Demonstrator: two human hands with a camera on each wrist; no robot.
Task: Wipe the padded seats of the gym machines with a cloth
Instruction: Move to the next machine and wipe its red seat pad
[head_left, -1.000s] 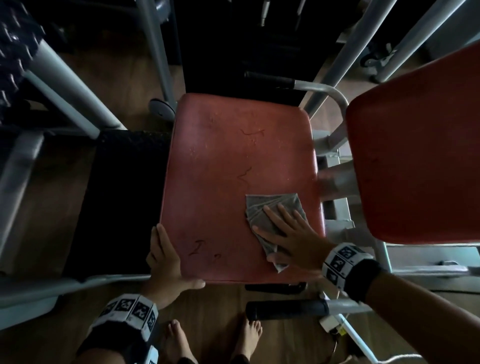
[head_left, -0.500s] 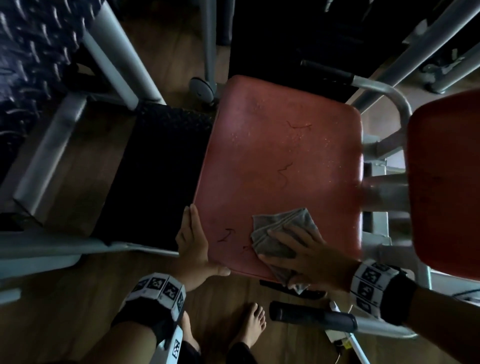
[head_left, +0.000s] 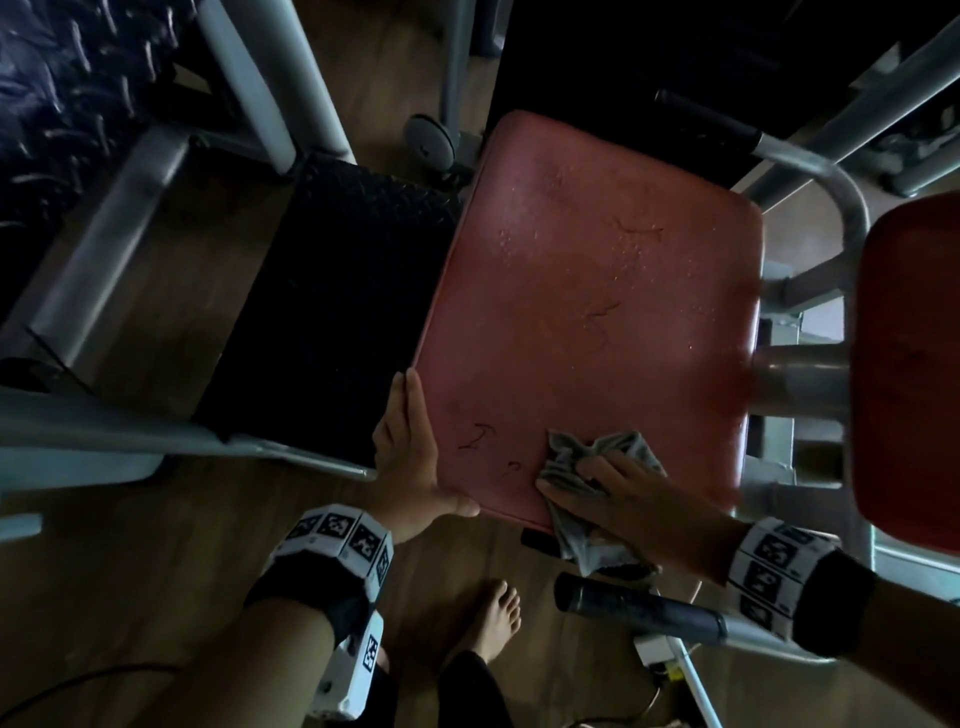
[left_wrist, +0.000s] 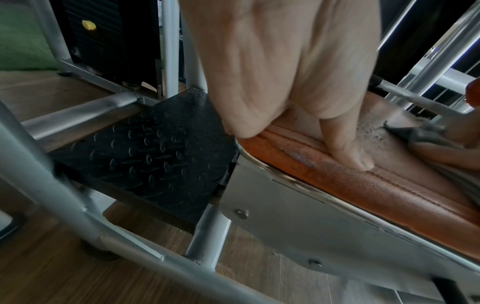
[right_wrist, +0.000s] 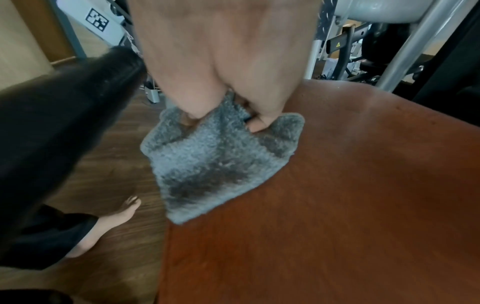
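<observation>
While the right hand (head_left: 631, 501) bears down on the grey cloth (head_left: 592, 467) with its fingers bent into the crumpled fabric, gripping it at the near edge of the red padded seat (head_left: 587, 312), the wipe will likely go best if the palm flattens the cloth so more of it meets the vinyl; in the right wrist view part of it hangs off the front edge over the floor and does no work there. The left hand (head_left: 410, 457) lies with straight fingers along the seat's left side, thumb hooked round the near corner, grasping nothing but bracing the pad, and the left wrist view shows that thumb resting on the stitched seam. Droplets or specks dot the far half of the seat, and thin dark squiggles that may be hairs or cracks sit at its middle and near the cloth, so I judge that long overlapping strokes away from the body are what remains. Beyond the seat, a black diamond-textured footplate (head_left: 332, 312) lies just beside it to the left, a second red pad (head_left: 914, 364) stands to the right, and a foam-covered handle (head_left: 639, 605) juts below the right wrist. Grey steel tubing frames it all above a dim wood-plank floor (head_left: 156, 571), where a bare foot (head_left: 493, 616) stands.
</observation>
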